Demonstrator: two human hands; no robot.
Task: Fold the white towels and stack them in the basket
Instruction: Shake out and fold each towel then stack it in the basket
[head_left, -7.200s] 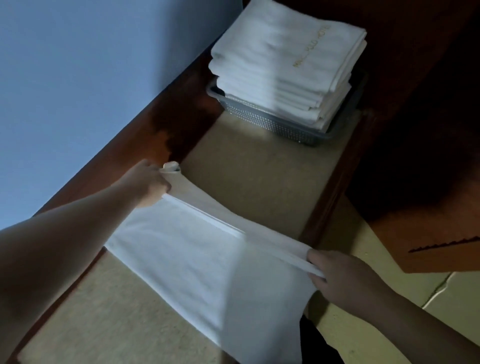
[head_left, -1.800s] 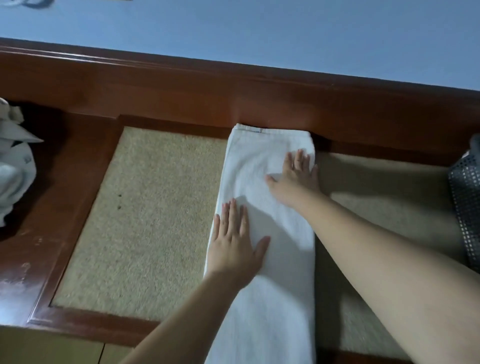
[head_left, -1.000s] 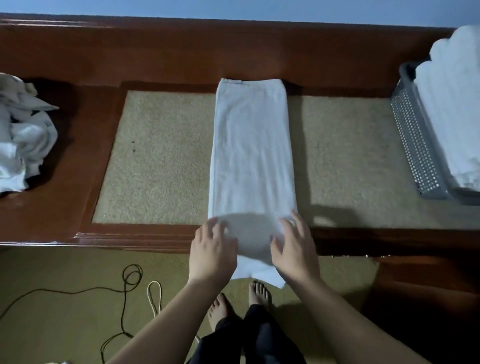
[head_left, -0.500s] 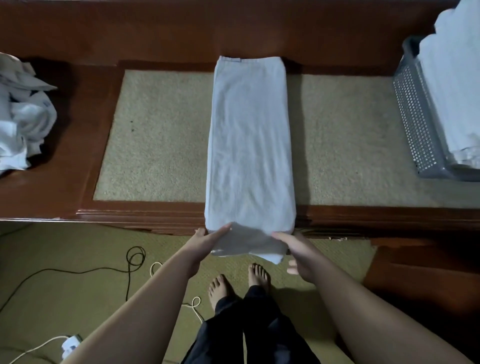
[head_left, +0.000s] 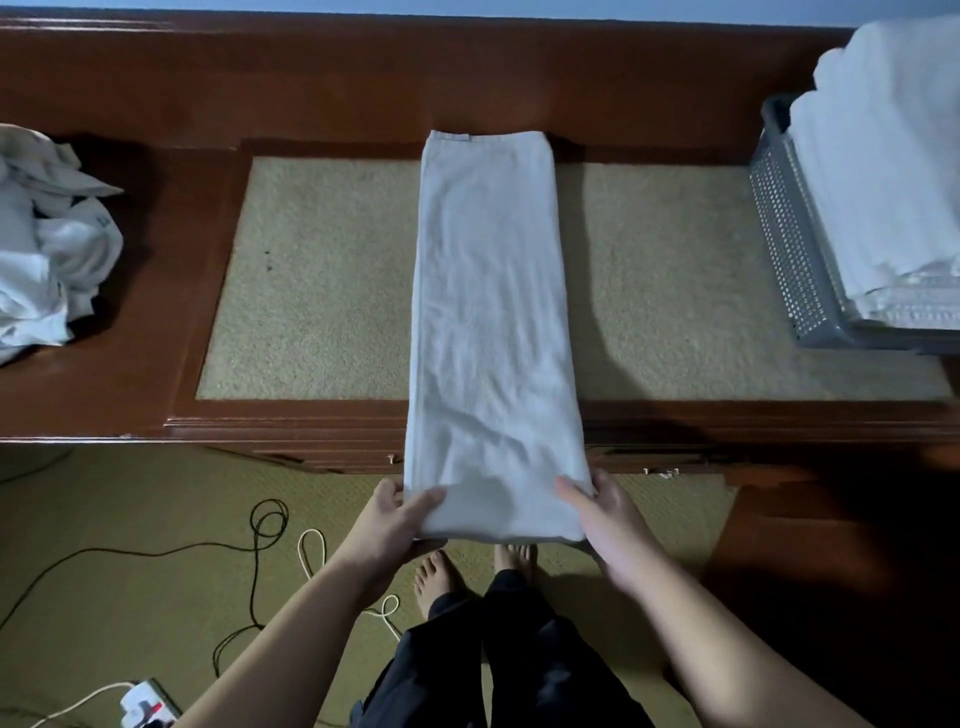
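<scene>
The towel (head_left: 493, 332), already folded into a long narrow strip, is lying down the middle of the frame on the tan mat (head_left: 322, 280) of the wooden bench (head_left: 130, 374). Its far end is sitting against the raised back edge at top centre and its near end is hanging past the front edge at lower centre. It is probably laid lengthwise toward the person so the next fold can go away from the body in one move.

The left hand (head_left: 387, 525) is pinching the near left corner, thumb on top and fingers curled underneath. The right hand (head_left: 605, 512) is gripping the near right corner the same way, thumb over the cloth and fingers below, partly hidden. Both are holding the overhanging end level and a bit taut, which is keeping the layers from slipping apart.

Judgement: the near end is about to be carried up over the far part to shorten the strip. Holding both corners is keeping the edges square for that.

The grey perforated basket (head_left: 784, 244) is sitting at the right edge of the frame, piled above its rim with folded towels (head_left: 883, 171), within reach for stacking. The unfolded pile (head_left: 47, 249) is sitting at the left edge of the frame on bare wood, well apart from the basket, so done and undone are staying separate. Cables (head_left: 260, 540) and bare feet (head_left: 467, 566) are showing on the floor at the bottom.
</scene>
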